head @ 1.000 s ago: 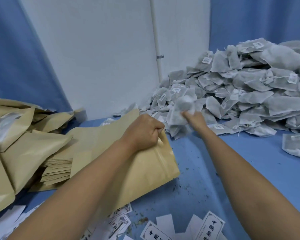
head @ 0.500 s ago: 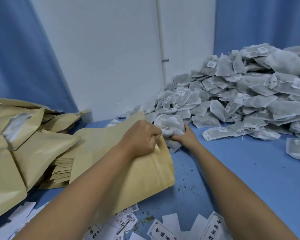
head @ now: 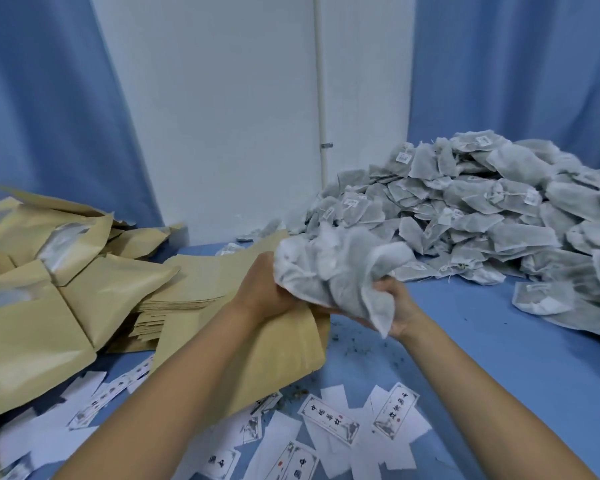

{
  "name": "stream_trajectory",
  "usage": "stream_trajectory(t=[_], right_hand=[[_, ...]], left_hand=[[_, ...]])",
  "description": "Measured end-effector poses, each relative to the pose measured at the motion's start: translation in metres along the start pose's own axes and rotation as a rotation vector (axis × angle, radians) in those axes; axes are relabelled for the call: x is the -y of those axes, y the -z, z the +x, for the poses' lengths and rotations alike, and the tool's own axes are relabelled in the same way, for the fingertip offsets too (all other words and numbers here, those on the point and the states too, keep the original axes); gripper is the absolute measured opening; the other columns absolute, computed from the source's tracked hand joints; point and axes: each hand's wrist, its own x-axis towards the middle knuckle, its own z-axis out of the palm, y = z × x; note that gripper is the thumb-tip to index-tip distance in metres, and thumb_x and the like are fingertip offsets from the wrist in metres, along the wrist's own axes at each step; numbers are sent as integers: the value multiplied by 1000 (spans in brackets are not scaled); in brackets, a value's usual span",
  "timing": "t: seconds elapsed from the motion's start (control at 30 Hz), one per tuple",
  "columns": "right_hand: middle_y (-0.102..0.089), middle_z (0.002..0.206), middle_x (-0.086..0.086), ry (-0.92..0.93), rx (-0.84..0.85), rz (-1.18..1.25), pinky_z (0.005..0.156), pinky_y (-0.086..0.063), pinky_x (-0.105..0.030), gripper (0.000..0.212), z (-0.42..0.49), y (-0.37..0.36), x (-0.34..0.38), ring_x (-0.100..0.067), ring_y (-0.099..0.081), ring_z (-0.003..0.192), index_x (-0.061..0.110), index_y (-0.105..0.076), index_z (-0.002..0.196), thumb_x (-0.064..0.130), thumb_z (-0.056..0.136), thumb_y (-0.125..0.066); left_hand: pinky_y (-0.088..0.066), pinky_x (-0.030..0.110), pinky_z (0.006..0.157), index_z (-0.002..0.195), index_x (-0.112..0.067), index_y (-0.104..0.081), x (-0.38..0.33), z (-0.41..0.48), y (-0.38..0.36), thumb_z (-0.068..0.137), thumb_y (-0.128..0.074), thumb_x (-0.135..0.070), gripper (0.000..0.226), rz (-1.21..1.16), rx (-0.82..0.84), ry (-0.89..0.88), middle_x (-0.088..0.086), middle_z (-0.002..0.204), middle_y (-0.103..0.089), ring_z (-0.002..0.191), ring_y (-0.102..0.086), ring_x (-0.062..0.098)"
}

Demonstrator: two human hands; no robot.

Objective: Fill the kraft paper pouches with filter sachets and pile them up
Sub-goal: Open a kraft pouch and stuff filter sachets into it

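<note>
Two hands: the left hand point(head: 267, 292) grips the top edge of a kraft pouch point(head: 257, 355), fingers curled and their tips hidden behind the load. The right hand point(head: 394, 308) clutches a bunch of sachets point(head: 340, 268) from beneath, fingers closed into the fabric.
Where the load is: the bunch is held at the pouch's mouth, touching the left hand. None of it is visibly inside yet.
Where the pouch is: it lies slanted across the blue table point(head: 499, 382), its bottom toward the camera, partly under the left forearm.
Step in hand: by the look of it, feeding this handful into the opened pouch.
Done so far: several plump pouches point(head: 32, 306) lie piled at the left, apparently filled. How many cannot be told, as the pile runs off the edge.
Left to do: plenty, it seems. A stack of flat pouches point(head: 174, 306) waits beside the pile, and a large sachet heap point(head: 499, 220) banks against the far right corner.
Next for this pouch: likely more pushing down, then a place on the pile.
Also in shot: printed slips point(head: 329, 420) scattered near the camera, and dark crumbs on the table.
</note>
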Motion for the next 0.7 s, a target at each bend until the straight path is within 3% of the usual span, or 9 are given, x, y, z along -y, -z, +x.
stream_trajectory(t=[0.03,0.07,0.1,0.17,0.37,0.43,0.53,0.6,0.7], right_hand=[[-68,91,-15,-34,-78,-73,110,-34,-51,36,-3,-4,-2,-30,-64,84,4,-72,91,4,55,-68],[-68,84,-13,-62,-110,-101,106,-42,-43,27,-4,-7,-3,-26,-65,78,6,-74,82,4,60,-58],[-69,80,-11,-95,-120,-125,93,-53,-34,27,-6,-10,-3,-23,-67,73,7,-75,78,5,63,-53],[-71,81,-11,-179,-99,-173,70,-58,-26,28,-7,-16,-4,-19,-70,72,3,-71,86,4,65,-52],[-71,91,-10,-176,26,-578,71,-57,-27,34,0,-46,-11,-19,-69,83,2,-62,105,0,71,-60],[-70,88,-5,-107,35,-808,70,-53,-27,25,3,-60,-15,-14,-66,81,10,-66,99,8,75,-62],[-66,75,14,69,15,-1158,63,-45,-15,14,2,-81,-19,5,-56,67,29,-64,88,29,75,-62],[-64,78,27,133,97,-1202,62,-43,-5,21,0,-89,-21,12,-56,69,39,-59,93,25,78,-65],[-60,73,25,112,216,-1259,62,-41,-5,25,-1,-101,-27,10,-53,67,37,-55,85,16,78,-67]], left_hand=[[-38,22,80,67,23,-55,7,-2,0,76,-61,-57,81,23,-51,76,48,101,-56,94,-58,40],[-35,22,75,62,14,-55,8,-2,4,85,-61,-46,64,106,-19,79,43,97,-59,85,-53,29],[-33,24,65,59,5,-55,9,-4,10,90,-56,-26,44,91,-48,5,31,79,-63,73,-45,17],[-27,30,50,47,-2,-43,9,-12,22,81,-45,-13,36,158,-165,-244,13,48,-45,58,-26,4],[-18,21,48,43,-4,-37,-9,-23,38,61,-30,-4,19,221,-137,-576,9,42,-33,54,-18,6],[-18,22,48,43,-4,-38,-11,-21,41,60,-29,-4,19,231,-141,-598,9,42,-33,54,-18,7],[-18,19,48,44,-4,-37,-14,-22,45,59,-29,-6,17,216,-134,-602,7,43,-34,53,-20,8],[-21,21,47,45,-3,-39,-14,-21,50,59,-30,-7,18,220,-150,-576,8,43,-37,50,-26,14],[-21,21,49,46,-3,-40,-19,-21,56,61,-31,-6,18,227,-148,-594,8,45,-38,50,-28,14]])
